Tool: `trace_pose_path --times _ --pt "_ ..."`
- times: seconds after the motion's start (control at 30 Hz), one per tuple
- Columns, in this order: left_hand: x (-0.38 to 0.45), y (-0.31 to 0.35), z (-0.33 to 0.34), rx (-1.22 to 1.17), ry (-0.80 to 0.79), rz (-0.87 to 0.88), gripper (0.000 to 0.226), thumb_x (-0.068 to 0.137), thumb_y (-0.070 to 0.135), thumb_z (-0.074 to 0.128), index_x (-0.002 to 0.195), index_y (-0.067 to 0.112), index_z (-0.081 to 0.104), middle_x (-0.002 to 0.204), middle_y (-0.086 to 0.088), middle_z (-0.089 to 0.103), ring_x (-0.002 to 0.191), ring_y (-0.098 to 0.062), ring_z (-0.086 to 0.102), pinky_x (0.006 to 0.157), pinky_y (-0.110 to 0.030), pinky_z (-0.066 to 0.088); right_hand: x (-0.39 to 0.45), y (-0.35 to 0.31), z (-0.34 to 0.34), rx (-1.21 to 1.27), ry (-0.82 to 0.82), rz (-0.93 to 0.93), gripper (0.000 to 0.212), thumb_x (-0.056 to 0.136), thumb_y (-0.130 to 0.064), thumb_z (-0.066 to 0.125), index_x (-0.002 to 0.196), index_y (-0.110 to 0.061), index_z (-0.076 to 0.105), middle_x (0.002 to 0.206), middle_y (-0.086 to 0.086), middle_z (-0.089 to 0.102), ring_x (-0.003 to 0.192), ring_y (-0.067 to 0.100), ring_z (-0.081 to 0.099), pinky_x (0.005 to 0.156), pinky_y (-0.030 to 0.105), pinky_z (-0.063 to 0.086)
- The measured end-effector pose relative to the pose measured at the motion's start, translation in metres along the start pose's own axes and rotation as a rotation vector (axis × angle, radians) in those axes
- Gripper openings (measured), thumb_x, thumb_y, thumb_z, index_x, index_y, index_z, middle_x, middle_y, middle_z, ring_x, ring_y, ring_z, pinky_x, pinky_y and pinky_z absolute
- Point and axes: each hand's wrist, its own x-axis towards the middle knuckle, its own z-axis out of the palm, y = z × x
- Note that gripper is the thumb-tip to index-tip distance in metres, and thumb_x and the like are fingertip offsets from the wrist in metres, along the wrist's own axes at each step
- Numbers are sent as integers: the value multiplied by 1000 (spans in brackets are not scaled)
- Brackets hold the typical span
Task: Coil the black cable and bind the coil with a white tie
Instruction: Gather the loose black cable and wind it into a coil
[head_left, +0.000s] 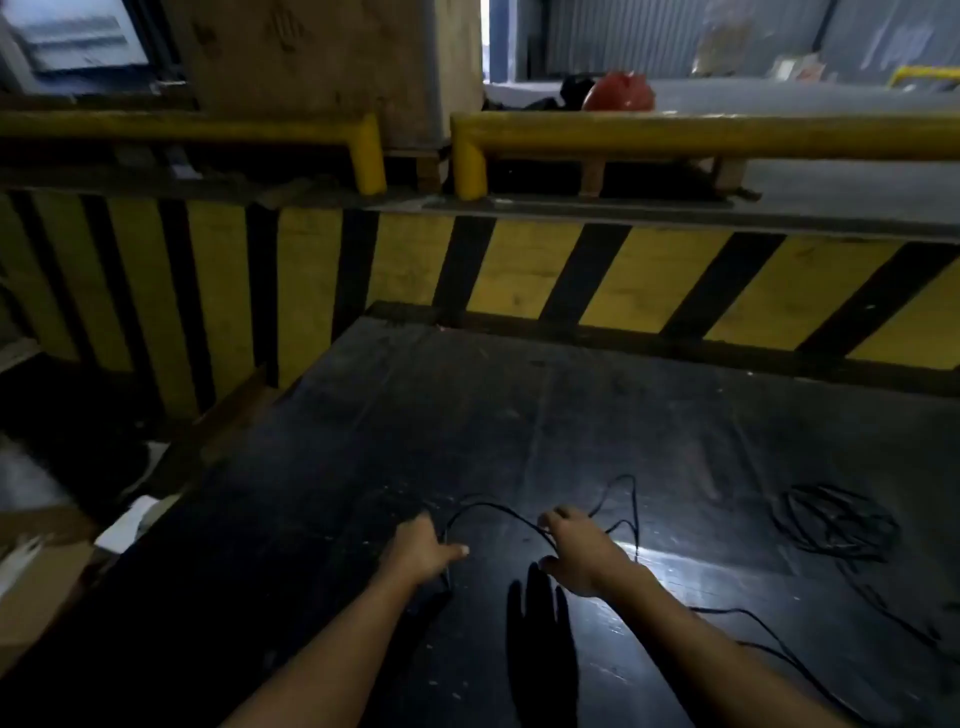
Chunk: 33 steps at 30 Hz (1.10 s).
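So the person is right at the start of the coiling here. The black cable (498, 512) arcs up between both hands over a dark table (675, 415), and the rest of it trails off to the right, where a loose tangled pile (836, 525) sits well apart from the hands. Whether that pile is the same cable or a second one, can't really tell, it's dim.

To do this step well, probably best to keep one hand as the anchor holding the loops and let the other feed even-sized lengths into it, giving each a little twist so it lies flat instead of kinking. Pulling slack gently from the right should keep that pile from knotting tighter.

Grip-wise: the left hand (423, 548) looks closed around the cable where the arc comes down, thumb sticking out to the side. The right hand (584, 551) has its fingers curled over the other end of the arc, seemingly pinching it, though the exact contact is hard to make out in this light.

No white tie visible anywhere, so binding is a long way off. Lots of loose cable left to gather.
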Motion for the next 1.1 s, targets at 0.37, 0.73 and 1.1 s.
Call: trace_pose_path --times 0.37,0.73,1.1 --pt "4 4 37 -223 -11 -34 16 86 4 50 81 11 62 86 -9 68 76 -19 63 71 -28 50 1 30 43 -320 1 157 40 88 -17 47 127 -11 39 128 13 51 120 32 49 99 40 37" --pt "-84 100 -74 -805 -395 197 30 97 33 44 105 10 62 76 0 73 63 -10 69 51 -22 47 -43 14 -51 -1 264 45 18 90 -13 43 91 -5 59 100 21 62 95 38 61 73 37 45" --pt "-207 200 -162 -1197 -416 753 37 98 36 35 122 23 60 129 -5 62 119 -22 58 101 -45 43 -151 -39 -127 25 375 -110 25 97 -34 39 91 -16 54 86 13 65 75 28 61 65 42 49"
